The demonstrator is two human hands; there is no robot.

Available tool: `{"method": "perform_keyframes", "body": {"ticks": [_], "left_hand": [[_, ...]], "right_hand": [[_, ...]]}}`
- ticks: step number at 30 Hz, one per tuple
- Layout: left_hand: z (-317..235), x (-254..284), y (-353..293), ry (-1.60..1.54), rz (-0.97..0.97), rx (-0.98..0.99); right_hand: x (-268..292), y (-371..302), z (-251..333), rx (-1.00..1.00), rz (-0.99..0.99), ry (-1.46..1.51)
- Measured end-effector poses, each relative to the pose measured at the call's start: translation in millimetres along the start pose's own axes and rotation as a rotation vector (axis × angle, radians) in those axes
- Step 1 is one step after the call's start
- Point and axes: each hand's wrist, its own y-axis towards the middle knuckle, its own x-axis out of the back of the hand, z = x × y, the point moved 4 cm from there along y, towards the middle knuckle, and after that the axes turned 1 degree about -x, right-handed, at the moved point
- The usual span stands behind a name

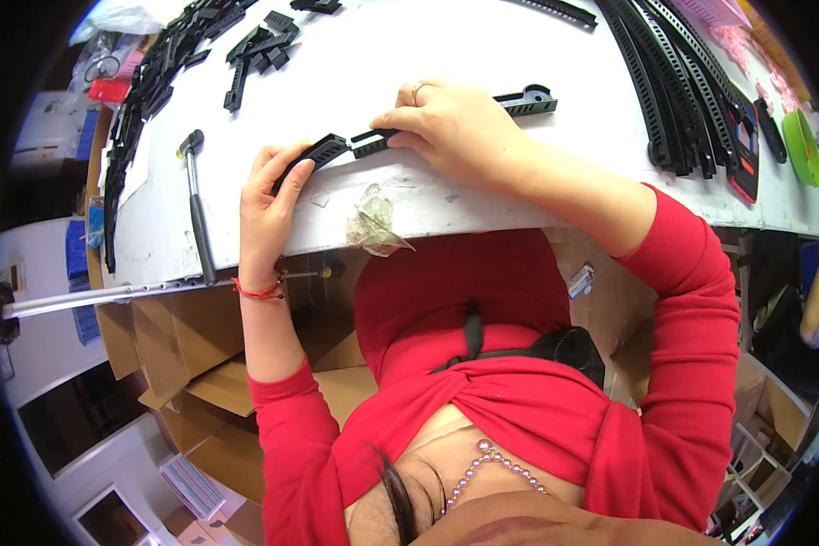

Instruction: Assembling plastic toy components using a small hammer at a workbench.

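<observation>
My left hand point(266, 205) grips a short black slotted plastic strip point(328, 148) between thumb and fingers. My right hand point(469, 136) has its fingers closed on a second black slotted strip point(369, 144), whose left end meets or nearly meets the first strip at an angle. Beyond the right hand, a black slotted length with a rounded end point(530, 100) sticks out; whether it belongs to the same strip is hidden by the hand. Both hands are over the white table point(482, 205) near its front edge. Below them lies a crumpled clear plastic wrapper point(373, 223).
A hammer point(196, 205) lies left of my left hand. Loose black pieces point(262, 47) and a long pile of them point(146, 100) occupy the far left. Long black slotted strips point(669, 91) lie at right, by a red-edged phone point(744, 159) and a green bowl point(803, 150).
</observation>
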Motion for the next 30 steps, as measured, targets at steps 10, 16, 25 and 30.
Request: {"method": "perform_keyframes", "body": {"ticks": [10,16,25,30], "left_hand": [[5.7,4.9,-10.2,-0.133,-0.083,0.008],[5.8,0.3,-10.2,-0.149,-0.001,0.023],[2.8,-0.9,-9.6,-0.084,0.034,0.042],[5.2,2.0,-9.1,-0.091,0.008,0.007]], "right_hand": [[-0.7,-9.7,14.6,0.126,0.012,0.03],[1.5,-3.7,9.3,-0.114,0.042,0.269],[0.7,-3.2,13.1,0.01,-0.016,0.235],[-3.0,-2.1,14.7,0.006,-0.001,0.244]]}}
